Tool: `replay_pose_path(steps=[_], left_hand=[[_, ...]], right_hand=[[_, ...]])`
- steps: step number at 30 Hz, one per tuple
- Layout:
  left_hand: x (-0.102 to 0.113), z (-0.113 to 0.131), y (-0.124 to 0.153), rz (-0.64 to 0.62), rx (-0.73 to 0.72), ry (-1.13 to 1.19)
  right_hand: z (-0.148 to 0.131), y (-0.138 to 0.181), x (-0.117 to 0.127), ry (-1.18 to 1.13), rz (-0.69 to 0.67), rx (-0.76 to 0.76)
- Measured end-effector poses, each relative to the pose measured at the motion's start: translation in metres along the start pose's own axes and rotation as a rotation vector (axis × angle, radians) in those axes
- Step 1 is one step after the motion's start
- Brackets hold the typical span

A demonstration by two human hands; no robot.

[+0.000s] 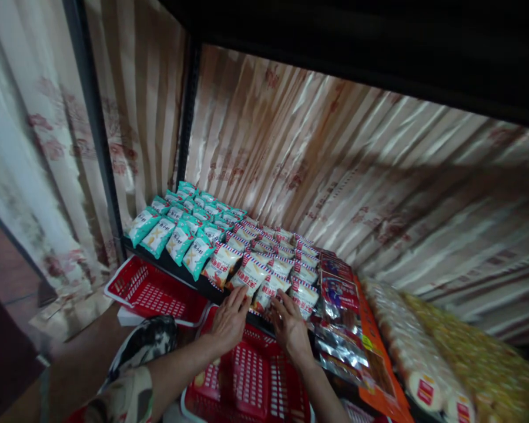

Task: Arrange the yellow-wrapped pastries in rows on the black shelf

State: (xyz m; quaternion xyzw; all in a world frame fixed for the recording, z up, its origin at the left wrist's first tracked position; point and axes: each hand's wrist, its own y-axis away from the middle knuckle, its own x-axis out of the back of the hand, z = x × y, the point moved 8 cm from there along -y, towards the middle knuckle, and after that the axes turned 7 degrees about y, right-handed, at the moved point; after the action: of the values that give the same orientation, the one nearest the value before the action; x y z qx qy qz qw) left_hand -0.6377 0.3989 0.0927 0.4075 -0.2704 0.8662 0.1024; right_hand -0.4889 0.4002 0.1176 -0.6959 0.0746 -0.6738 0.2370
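Note:
My left hand (231, 317) rests with outstretched fingers at the front edge of a white-and-red snack packet (250, 275) on the shelf. My right hand (291, 329) has its fingers apart and touches the lower part of a neighbouring snack packet (271, 289). Neither hand is wrapped round a packet. Rows of the same striped-top packets run back towards the curtain. To their left stand several rows of teal-and-white snack packets (158, 235).
Below the shelf are a red basket (271, 405) under my hands and another red basket (134, 299) to the left. Dark red packets (339, 291), an orange pack (381, 364) and long clear bags (397, 335) lie right. Black posts (189, 111) and a curtain (300, 141) surround the shelf.

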Motion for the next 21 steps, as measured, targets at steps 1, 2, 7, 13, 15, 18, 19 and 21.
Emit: replay_pose_path(steps=[1,2,7,13,15,18,19,21], left_hand=[[-0.002,-0.001,0.0,-0.002,-0.006,0.007],[-0.003,-0.002,0.0,0.001,-0.013,0.014],[-0.004,-0.009,0.001,0.013,-0.053,0.05],[-0.002,-0.017,0.002,-0.007,-0.1,0.09],[-0.002,-0.019,0.001,-0.017,-0.106,0.105],[-0.004,-0.018,-0.001,-0.031,-0.112,0.127],[-0.004,-0.017,-0.002,-0.03,-0.108,0.13],[-0.005,-0.016,-0.003,-0.021,-0.097,0.128]], right_hand=[[-0.001,0.001,-0.001,0.008,0.01,0.002],[-0.002,0.002,-0.003,0.015,0.022,0.004],[-0.009,0.006,-0.007,0.06,0.114,-0.011],[-0.021,0.009,-0.006,0.117,0.221,-0.037],[-0.023,0.012,-0.008,0.123,0.243,-0.031],[-0.022,0.017,-0.015,0.124,0.229,-0.021],[-0.022,0.018,-0.016,0.125,0.22,-0.02],[-0.022,0.019,-0.015,0.123,0.219,-0.02]])
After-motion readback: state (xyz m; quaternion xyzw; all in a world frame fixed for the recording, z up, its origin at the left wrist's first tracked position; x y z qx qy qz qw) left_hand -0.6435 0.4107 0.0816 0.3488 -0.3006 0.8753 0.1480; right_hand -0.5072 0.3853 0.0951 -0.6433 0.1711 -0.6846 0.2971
